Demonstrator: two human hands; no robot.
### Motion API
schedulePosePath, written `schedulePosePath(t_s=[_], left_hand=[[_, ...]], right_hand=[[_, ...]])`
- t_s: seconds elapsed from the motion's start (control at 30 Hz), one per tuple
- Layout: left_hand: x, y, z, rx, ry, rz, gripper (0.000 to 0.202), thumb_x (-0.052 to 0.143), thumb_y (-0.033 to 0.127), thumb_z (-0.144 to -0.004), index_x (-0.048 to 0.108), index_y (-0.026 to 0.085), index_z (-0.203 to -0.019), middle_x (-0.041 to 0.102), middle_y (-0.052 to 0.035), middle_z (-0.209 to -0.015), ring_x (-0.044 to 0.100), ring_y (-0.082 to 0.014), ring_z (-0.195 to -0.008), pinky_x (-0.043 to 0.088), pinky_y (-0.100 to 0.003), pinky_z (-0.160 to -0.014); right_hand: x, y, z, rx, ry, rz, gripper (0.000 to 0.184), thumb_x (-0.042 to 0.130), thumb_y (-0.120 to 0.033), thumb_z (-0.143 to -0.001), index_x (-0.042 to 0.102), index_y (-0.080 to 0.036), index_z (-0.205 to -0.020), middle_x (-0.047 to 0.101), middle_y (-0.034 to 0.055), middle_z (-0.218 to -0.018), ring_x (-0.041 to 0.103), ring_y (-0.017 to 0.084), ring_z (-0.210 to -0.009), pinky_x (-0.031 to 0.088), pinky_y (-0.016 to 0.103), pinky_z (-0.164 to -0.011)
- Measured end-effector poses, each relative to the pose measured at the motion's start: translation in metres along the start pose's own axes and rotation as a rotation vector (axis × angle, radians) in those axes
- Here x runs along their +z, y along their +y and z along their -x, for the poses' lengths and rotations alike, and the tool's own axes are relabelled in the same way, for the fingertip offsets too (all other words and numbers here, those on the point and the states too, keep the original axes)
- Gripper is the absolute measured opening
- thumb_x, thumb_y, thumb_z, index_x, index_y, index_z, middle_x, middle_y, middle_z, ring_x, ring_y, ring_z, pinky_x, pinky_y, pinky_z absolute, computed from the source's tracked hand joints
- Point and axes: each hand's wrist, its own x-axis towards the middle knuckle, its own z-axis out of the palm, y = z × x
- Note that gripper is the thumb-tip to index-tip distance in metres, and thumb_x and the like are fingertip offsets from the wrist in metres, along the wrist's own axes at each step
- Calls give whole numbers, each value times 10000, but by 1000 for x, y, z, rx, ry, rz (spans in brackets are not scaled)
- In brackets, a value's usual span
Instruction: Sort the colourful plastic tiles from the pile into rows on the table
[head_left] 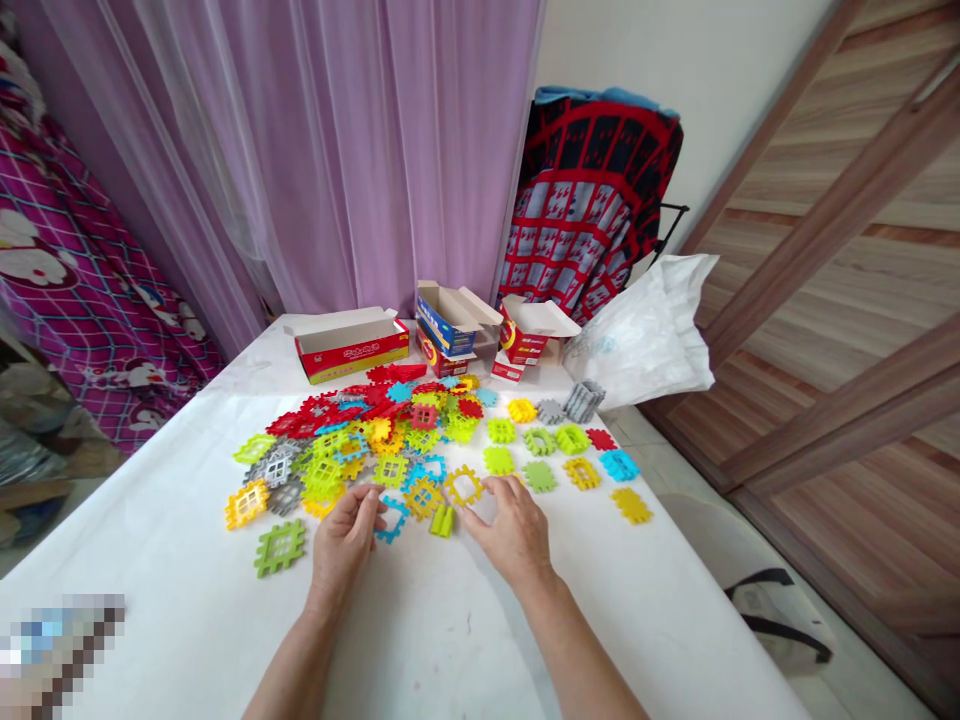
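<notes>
The light, stiff yellow plastic waffle block [464,487] lies flat near the middle of the worktop [135,520], easily pinched by its notched rim; the loosely open right hand [510,530] sits at its edge, while the bunched left hand [343,545] may or may not hold something.

Smooth plastic building tiles [390,450], glossy printed cardboard boxes [349,345]

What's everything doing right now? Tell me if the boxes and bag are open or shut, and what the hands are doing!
Left hand, fingers curled together, cannot tell if holding anything
Right hand, open, fingers spread near yellow ring piece
Yellow ring piece, lying flat
Long red box, open
Blue box, open, flaps up
Small red box, open
White plastic bag, crumpled
Grey pieces, stacked together
</notes>
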Motion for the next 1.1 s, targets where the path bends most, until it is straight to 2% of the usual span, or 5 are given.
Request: schedulePosePath(t_s=[0.3,0.43,0.63,0.87,1.1], left_hand=[[-1,-3,-5,10,-3,-47,651,626,784,-566,694,188,-819,661,-21,-617,577,-161,-489,412,-249,-374],[-1,-5,-6,7,-13,-87,652,614,787,-566,697,195,-826,657,-13,-592,544,-154,-456,432,-267,-392],[-2,-7,-6,-3,-14,-110,629,624,766,-567,697,204,-841,663,-5,-597,563,-162,-490,439,-266,-409],[0,-6,-7,-47,-4,-117,647,630,778,-525,695,215,-835,677,-10,-642,585,-176,-553,454,-267,-425],[-2,-8,-7,-56,-9,-123,641,630,764,-542,695,211,-860,674,-9,-651,595,-179,-579,453,-264,-439]], right_hand=[[-45,119,-11,238,195,144,337,609,-421,-799,645,-222,-1068,661,51,-1005,615,188,-846,459,298,-740],[-65,153,-17,313,130,198,328,628,-412,-785,665,-242,-1063,675,44,-1024,621,191,-852,448,293,-724],[-70,162,-21,350,16,280,303,643,-372,-804,681,-219,-1063,697,56,-1020,640,219,-947,440,323,-812],[-68,154,-21,363,24,346,268,631,-373,-823,676,-218,-1038,706,53,-1029,641,219,-977,421,327,-826],[-61,167,-20,343,-1,354,314,631,-424,-816,676,-225,-1054,706,61,-1028,627,219,-979,407,316,-808]])
